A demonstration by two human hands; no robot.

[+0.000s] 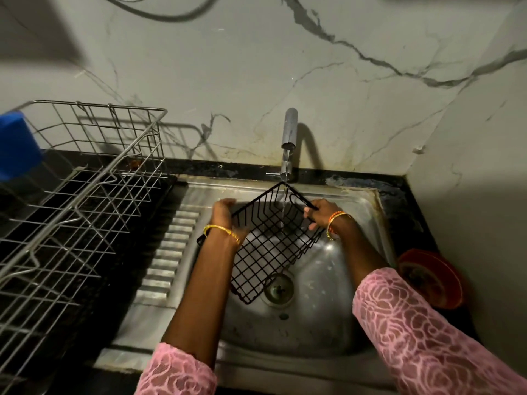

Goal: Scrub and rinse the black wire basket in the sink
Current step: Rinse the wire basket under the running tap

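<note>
- The basket (268, 246) is held tilted over the sink (322, 315), under a thin stream from the tap (288, 138).
- Left hand (225, 216) grips its left rim; right hand (320, 213) clasps its right edge.
- No readable writing shows anywhere.
- A rack (77, 195) stands on the tabletop (134, 252).

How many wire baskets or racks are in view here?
2. The black wire basket is held over the sink under the tap; the steel dish rack stands on the counter to its left.
</note>
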